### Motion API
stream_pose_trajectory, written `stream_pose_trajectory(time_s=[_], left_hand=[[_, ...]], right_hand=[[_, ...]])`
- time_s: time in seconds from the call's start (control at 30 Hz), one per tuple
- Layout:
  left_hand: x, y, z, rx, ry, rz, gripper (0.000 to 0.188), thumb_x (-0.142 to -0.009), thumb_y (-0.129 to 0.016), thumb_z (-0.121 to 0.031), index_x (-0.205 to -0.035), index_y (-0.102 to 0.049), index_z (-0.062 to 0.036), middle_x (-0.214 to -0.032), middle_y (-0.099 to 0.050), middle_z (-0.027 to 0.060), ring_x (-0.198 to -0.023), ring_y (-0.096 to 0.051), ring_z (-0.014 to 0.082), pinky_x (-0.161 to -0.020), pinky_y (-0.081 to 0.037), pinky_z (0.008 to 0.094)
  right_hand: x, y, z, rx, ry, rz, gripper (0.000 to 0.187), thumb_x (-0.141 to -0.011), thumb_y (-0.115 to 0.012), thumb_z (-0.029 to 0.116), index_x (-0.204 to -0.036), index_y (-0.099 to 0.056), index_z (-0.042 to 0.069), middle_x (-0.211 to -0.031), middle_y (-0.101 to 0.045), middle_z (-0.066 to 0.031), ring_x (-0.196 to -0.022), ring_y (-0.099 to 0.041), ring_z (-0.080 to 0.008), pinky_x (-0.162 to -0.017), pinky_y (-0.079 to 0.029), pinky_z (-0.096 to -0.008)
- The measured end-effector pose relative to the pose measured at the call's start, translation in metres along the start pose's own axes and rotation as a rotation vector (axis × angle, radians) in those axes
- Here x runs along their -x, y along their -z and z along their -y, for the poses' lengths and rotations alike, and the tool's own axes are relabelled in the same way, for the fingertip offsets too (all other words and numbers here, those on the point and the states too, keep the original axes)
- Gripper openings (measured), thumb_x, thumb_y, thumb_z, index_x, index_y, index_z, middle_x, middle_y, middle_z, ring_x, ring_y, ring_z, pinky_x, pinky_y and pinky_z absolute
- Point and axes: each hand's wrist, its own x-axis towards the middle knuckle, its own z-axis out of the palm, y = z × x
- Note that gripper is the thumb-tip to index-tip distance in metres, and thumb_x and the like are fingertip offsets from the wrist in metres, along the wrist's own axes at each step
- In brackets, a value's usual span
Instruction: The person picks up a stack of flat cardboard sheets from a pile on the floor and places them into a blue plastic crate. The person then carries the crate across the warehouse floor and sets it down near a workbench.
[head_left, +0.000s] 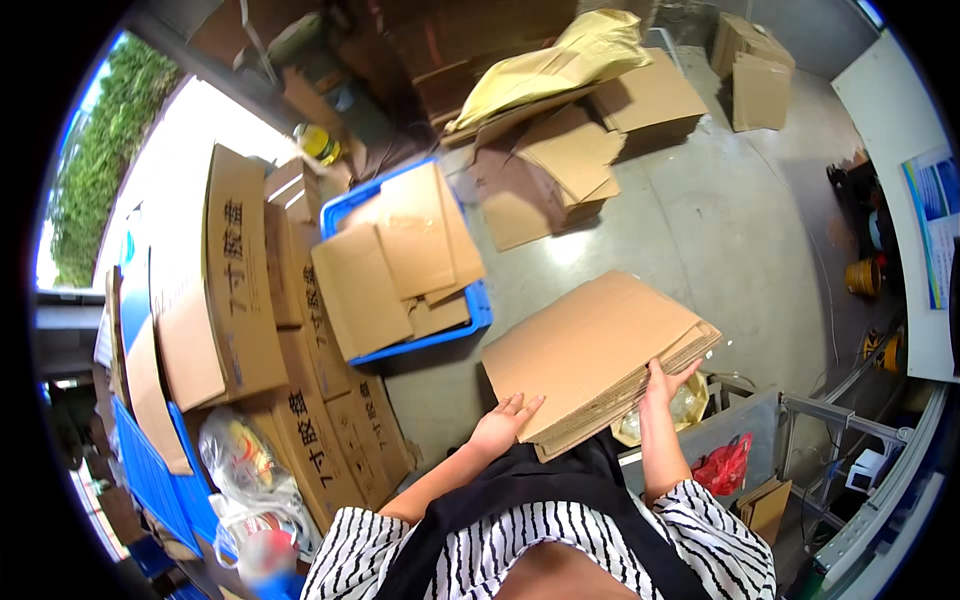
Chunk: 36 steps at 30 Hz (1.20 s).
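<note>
A thick stack of brown cardboard sheets (595,345) is held up in front of my body, its layered edges toward me. My left hand (505,422) closes on the near left corner, fingers on the top sheet and the thumb side hidden. Along the right part of the near edge, my right hand (660,390) grips the stack from the side and below, thumb up against the layers. The stack's underside is out of sight. Left of it, a blue plastic crate (483,305) on the floor holds several loose cardboard sheets (405,235).
Large cardboard boxes (300,440) are piled at the left, beside a clear plastic bag (240,450). Flattened cardboard (570,165) with yellow sheeting (565,60) lies at the far side. A metal frame (850,425) and a red bag (722,465) stand at the right.
</note>
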Motion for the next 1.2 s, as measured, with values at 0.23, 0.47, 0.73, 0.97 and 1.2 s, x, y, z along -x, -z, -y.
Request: stream_pose_trajectory(time_s=[0.23, 0.47, 0.73, 0.97, 1.2], left_hand=[[-0.149, 0.082, -0.083, -0.112, -0.188, -0.064, 0.085, -0.075, -0.061, -0.004, -0.147, -0.021, -0.0263, -0.134, -0.042, 0.0207, -0.123, -0.045, 0.0359, -0.095, -0.047, 0.0384], [-0.291, 0.172, -0.134, -0.169, -0.412, -0.178, 0.086, -0.075, -0.058, -0.004, -0.147, -0.020, -0.0319, -0.136, -0.039, 0.0210, -0.122, -0.045, 0.0375, -0.088, -0.052, 0.0384], [-0.451, 0.268, -0.155, -0.174, -0.592, -0.295, 0.072, -0.081, -0.047, -0.003, -0.145, -0.027, -0.0274, -0.134, -0.043, 0.0258, -0.118, -0.050, 0.0397, -0.091, -0.049, 0.0398], [-0.564, 0.336, -0.182, -0.216, -0.651, -0.277, 0.081, -0.076, -0.058, -0.009, -0.147, -0.023, -0.0226, -0.130, -0.047, 0.0264, -0.111, -0.057, 0.0359, -0.081, -0.054, 0.0384], [-0.680, 0.371, -0.216, -0.160, -0.535, -0.291, 0.082, -0.073, -0.061, -0.012, -0.146, -0.024, -0.0139, -0.130, -0.046, 0.0291, -0.092, -0.064, 0.0333, -0.072, -0.055, 0.0388]], right_hand=[[-0.106, 0.002, 0.129, -0.076, 0.118, -0.097, 0.109, -0.072, -0.071, -0.004, -0.149, -0.001, 0.026, -0.150, -0.018, -0.0147, -0.130, -0.034, -0.0290, -0.105, -0.034, -0.0410], [-0.175, -0.030, 0.255, -0.270, 0.290, -0.237, 0.102, -0.076, -0.064, -0.006, -0.149, 0.000, 0.024, -0.149, -0.022, -0.0130, -0.129, -0.035, -0.0285, -0.105, -0.035, -0.0417], [-0.278, -0.113, 0.348, -0.325, 0.482, -0.278, 0.106, -0.072, -0.070, -0.003, -0.149, -0.001, 0.022, -0.146, -0.025, -0.0157, -0.128, -0.036, -0.0303, -0.105, -0.036, -0.0445], [-0.376, -0.196, 0.425, -0.269, 0.620, -0.117, 0.104, -0.073, -0.065, -0.005, -0.149, 0.001, 0.022, -0.147, -0.023, -0.0132, -0.127, -0.037, -0.0287, -0.102, -0.038, -0.0423], [-0.534, -0.289, 0.480, -0.089, 0.495, 0.090, 0.104, -0.074, -0.067, -0.004, -0.148, -0.001, 0.028, -0.144, -0.028, -0.0126, -0.123, -0.040, -0.0295, -0.096, -0.041, -0.0460]])
